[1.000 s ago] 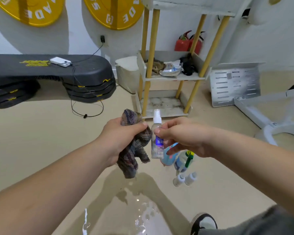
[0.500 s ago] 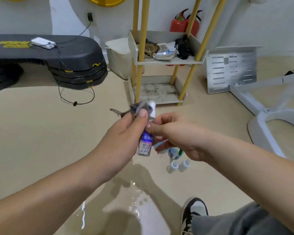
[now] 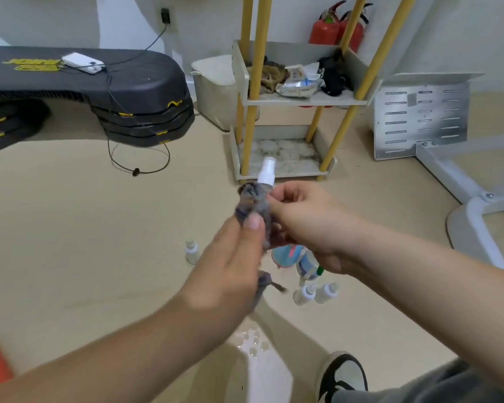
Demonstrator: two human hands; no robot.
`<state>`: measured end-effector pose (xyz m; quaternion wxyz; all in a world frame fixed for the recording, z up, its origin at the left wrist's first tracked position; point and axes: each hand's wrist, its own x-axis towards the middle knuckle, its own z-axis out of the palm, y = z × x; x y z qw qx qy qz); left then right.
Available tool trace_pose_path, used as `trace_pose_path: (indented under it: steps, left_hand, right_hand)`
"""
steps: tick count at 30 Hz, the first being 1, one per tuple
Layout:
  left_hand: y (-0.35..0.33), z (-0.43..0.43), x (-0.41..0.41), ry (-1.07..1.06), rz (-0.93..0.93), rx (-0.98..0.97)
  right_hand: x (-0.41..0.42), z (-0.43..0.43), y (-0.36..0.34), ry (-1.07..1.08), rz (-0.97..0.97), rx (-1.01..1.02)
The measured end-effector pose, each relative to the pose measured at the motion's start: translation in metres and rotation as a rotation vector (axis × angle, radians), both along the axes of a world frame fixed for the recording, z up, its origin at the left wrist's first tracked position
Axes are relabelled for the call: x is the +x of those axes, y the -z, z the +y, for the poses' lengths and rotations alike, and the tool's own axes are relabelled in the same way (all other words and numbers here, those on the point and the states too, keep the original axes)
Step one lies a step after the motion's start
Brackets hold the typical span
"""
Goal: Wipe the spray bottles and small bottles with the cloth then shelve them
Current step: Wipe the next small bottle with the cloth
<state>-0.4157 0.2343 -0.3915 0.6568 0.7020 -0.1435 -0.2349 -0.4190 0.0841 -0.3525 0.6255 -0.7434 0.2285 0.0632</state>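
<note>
Two bare hands meet at the middle of the view above a beige floor point(image 3: 70, 228). The left hand point(image 3: 233, 257) grips a bunched grey cloth point(image 3: 255, 210) with its thumb pressed on top, and holds the cloth wrapped round the body of a small spray bottle with a white pump cap point(image 3: 266, 173). Only the cap and neck show above the cloth. The right hand point(image 3: 309, 222) pinches the bottle just below the cap with curled fingers, right against the cloth. The bottle is held nearly upright, in the air in front of the shelves. More bottles stand on the floor beneath the hands. A teal bottle point(image 3: 285, 254) and a white-and-blue spray bottle with a green part point(image 3: 307, 266) are both partly hidden by the right hand. A pair of small clear bottles with white caps point(image 3: 304, 296) stands side by side just nearer the viewer, and a single small clear bottle point(image 3: 192, 251) stands apart to the left. A patch of water point(image 3: 253, 341) glistens on the floor close to the viewer. Beyond the hands stands a shelf unit of yellow poles and white trays point(image 3: 303, 101). Its bottom tray is stained, and its middle tray holds rags and packets. Stacked black step platforms point(image 3: 128, 82) lie to the left.
</note>
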Motion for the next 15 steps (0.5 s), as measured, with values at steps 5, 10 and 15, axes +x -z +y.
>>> trace_pose_path:
  steps: [5,10,15]
  left_hand:
    - [-0.003,0.001,0.011,-0.016,0.004,-0.001]
    - [-0.011,0.005,0.035,-0.045,0.090,0.004]
    - [0.006,0.000,-0.006,0.083,-0.245,0.091]
  right_hand:
    - [0.002,0.001,-0.006,-0.112,0.063,0.167]
    - [-0.003,0.010,-0.010,-0.196,0.056,0.242]
    - [0.007,-0.001,-0.002,0.083,0.132,0.279]
